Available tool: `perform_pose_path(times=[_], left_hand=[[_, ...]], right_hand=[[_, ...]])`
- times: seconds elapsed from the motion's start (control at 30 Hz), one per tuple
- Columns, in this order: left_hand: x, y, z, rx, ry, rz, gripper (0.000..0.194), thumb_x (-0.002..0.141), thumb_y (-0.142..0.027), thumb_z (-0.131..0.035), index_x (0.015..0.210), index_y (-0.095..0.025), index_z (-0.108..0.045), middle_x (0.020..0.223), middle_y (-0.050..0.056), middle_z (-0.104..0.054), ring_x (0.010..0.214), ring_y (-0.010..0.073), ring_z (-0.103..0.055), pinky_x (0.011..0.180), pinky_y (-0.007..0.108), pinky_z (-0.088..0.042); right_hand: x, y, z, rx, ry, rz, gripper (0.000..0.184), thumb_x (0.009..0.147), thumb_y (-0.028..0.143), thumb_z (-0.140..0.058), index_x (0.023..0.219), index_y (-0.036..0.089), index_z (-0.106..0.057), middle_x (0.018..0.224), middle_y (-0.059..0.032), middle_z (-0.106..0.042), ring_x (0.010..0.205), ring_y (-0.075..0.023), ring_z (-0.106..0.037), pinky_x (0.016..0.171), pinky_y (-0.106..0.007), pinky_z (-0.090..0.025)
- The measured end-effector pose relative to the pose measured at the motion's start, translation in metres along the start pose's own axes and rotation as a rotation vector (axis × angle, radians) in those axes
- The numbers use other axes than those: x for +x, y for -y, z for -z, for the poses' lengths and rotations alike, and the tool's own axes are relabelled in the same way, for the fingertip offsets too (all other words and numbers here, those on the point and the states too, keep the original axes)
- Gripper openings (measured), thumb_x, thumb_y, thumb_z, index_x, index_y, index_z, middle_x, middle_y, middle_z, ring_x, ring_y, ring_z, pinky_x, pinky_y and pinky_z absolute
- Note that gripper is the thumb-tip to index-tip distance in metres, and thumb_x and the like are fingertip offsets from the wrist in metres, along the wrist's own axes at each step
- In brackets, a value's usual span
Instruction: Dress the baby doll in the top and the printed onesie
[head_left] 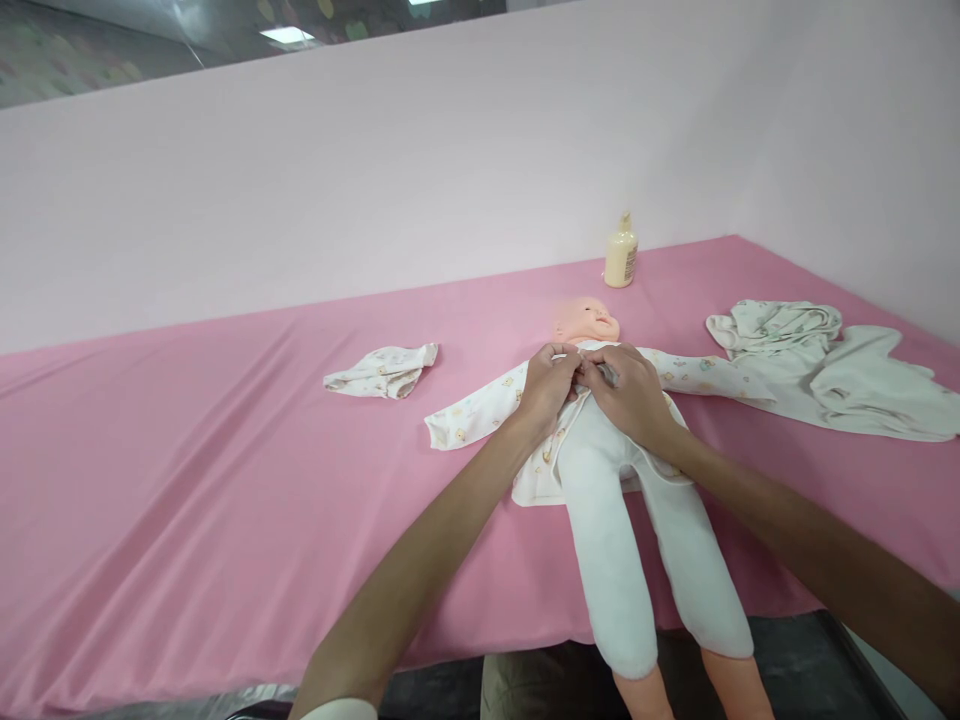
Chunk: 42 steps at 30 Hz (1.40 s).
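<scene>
A baby doll [589, 320] lies on its back with its head away from me and its lower legs past the table's front edge. Its torso and upper legs are white cloth [604, 540]. A white printed baby shirt [480, 405] is on it, both sleeves spread sideways and the front partly open over the belly. At the chest, just below the chin, my left hand [551, 380] and my right hand [630, 390] meet, fingers pinched on the shirt's front edges. What exactly lies between the fingertips is hidden.
A pink sheet [225, 480] covers the table. A small folded printed cloth [384, 372] lies left of the doll. To the right is a heap of white baby clothes [847, 370], touching the shirt's sleeve. A cream pump bottle [621, 255] stands near the pale back wall [375, 180].
</scene>
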<state>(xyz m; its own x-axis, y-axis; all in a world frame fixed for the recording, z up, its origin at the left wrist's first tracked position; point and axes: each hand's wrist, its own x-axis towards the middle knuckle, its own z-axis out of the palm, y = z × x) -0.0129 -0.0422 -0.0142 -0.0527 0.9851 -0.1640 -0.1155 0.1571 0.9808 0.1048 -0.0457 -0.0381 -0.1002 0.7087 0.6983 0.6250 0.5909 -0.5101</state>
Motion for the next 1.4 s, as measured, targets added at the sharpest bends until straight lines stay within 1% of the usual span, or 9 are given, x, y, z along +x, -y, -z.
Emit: perform_pose_path(times=[0.4,0.67,0.97,1.23,1.4], left_hand=[[0.0006,0.0019,0.0005,0.005,0.006,-0.030,0.010,0.077,-0.013,-0.054,0.086,-0.016,-0.054,0.058,-0.003,-0.057,0.043,0.0051,-0.046,0.040,0.016,-0.033],[0.0015,0.0033,0.0022,-0.008,0.027,-0.042,0.018,0.074,-0.010,-0.055,0.091,-0.016,-0.054,0.060,-0.003,-0.058,0.043,0.0048,-0.046,0.040,0.016,-0.033],[0.0005,0.0015,0.0010,0.001,0.020,-0.035,0.016,0.073,-0.011,-0.055,0.088,-0.017,-0.053,0.059,-0.003,-0.058,0.043,0.0051,-0.046,0.040,0.016,-0.033],[0.0016,0.0041,0.0024,0.003,0.038,-0.049,0.015,0.073,-0.014,-0.057,0.087,-0.017,-0.054,0.060,-0.003,-0.058,0.044,0.0050,-0.047,0.040,0.016,-0.033],[0.0005,0.0035,0.0018,0.011,0.028,-0.056,0.015,0.074,-0.014,-0.055,0.089,-0.017,-0.054,0.059,-0.004,-0.057,0.044,0.0053,-0.046,0.040,0.016,-0.033]], right_hand=[[0.0000,-0.0011,-0.0007,-0.002,-0.010,-0.001,0.015,0.083,0.019,-0.049,0.070,0.022,-0.057,0.074,-0.0047,-0.067,0.077,-0.0211,-0.059,0.072,-0.034,-0.044],[0.0000,-0.0011,-0.0002,-0.008,0.003,-0.007,0.015,0.083,0.020,-0.049,0.070,0.021,-0.056,0.076,-0.0058,-0.067,0.077,-0.0219,-0.060,0.072,-0.035,-0.044],[0.0004,0.0011,0.0006,-0.005,0.018,-0.050,0.014,0.083,0.020,-0.049,0.072,0.022,-0.058,0.079,-0.0054,-0.069,0.079,-0.0223,-0.060,0.074,-0.035,-0.044],[0.0002,0.0013,0.0007,0.005,0.019,-0.042,0.014,0.083,0.020,-0.049,0.073,0.022,-0.058,0.079,-0.0047,-0.069,0.080,-0.0222,-0.060,0.074,-0.035,-0.044],[0.0004,0.0019,0.0008,0.000,0.021,-0.048,0.014,0.083,0.020,-0.049,0.072,0.022,-0.058,0.079,-0.0048,-0.069,0.079,-0.0221,-0.060,0.074,-0.035,-0.043]])
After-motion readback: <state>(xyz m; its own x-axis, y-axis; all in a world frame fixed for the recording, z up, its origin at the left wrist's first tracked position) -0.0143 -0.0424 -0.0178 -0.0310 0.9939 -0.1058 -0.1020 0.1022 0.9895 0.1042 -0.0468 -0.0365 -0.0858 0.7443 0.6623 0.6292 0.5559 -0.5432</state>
